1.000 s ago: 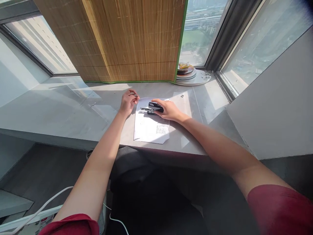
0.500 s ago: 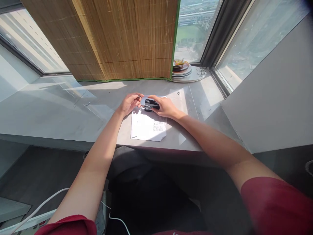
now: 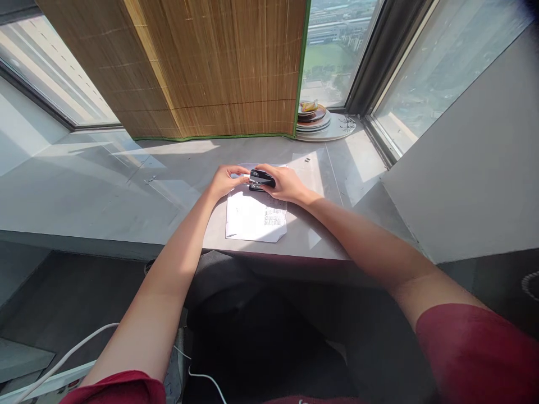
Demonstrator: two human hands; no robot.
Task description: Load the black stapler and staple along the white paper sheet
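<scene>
My right hand (image 3: 286, 183) is wrapped round a black stapler (image 3: 263, 178), thumb below and fingers on top. The stapler's two arms stand apart at its left end. Close by, my left hand (image 3: 227, 180) has thumb and fingertips brought together at that end; what is between them, if anything, is too small to make out. Beneath both hands lies a white sheet of paper (image 3: 248, 216) with a block of printed text at its right, its lower right corner cut or folded.
Small dark pieces (image 3: 307, 160) lie on the sill (image 3: 185, 168) beyond my right hand. Stacked plates (image 3: 314, 122) stand on a large oval platter (image 3: 343, 128) by the window. A bamboo blind (image 3: 219, 73) hangs behind. White cables (image 3: 76, 348) run at the lower left.
My left hand has moved slightly right, its fingertips now at the stapler's left end. My right hand and the stapler have barely moved.
</scene>
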